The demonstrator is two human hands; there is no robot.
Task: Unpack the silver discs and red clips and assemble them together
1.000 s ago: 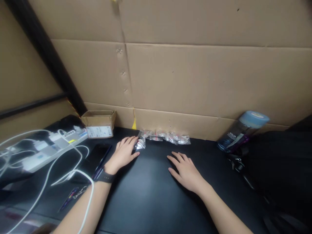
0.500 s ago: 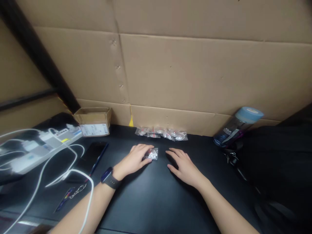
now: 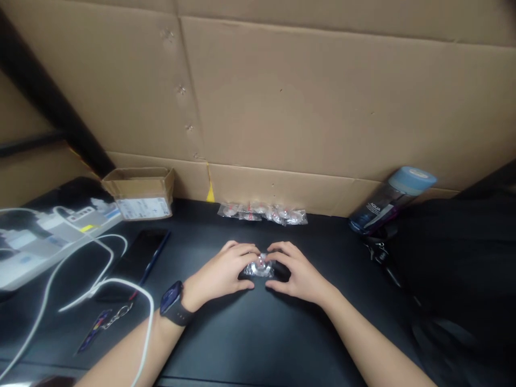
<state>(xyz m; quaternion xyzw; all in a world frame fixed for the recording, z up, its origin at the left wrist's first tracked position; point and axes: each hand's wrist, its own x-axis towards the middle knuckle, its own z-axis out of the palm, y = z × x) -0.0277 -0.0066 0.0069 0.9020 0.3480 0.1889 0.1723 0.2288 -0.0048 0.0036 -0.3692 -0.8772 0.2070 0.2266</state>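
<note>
On the black table between my hands lies a small clear plastic packet (image 3: 260,267) with a shiny, round, silvery thing and a red mark inside. My left hand (image 3: 231,270), with a dark watch (image 3: 172,299) on its wrist, reaches the packet from the left, thumb apart from the fingers and fingertips at its far edge. From the right, my right hand (image 3: 297,272) curves round the other side, thumb and fingers spread, fingertips close to or touching the packet. Behind them, a row of several similar packets (image 3: 266,213) lies along the cardboard wall.
To the left are a small cardboard box (image 3: 141,185), a white power strip (image 3: 48,236) with cables, a dark phone (image 3: 139,258) and a keychain (image 3: 116,317). A blue-lidded bottle (image 3: 382,207) leans at the right beside a black bag (image 3: 463,258). The cardboard wall (image 3: 282,97) closes the back.
The packet has come out from under my left hand to between both hands. My right hand has moved left to it. The view has shifted slightly.
</note>
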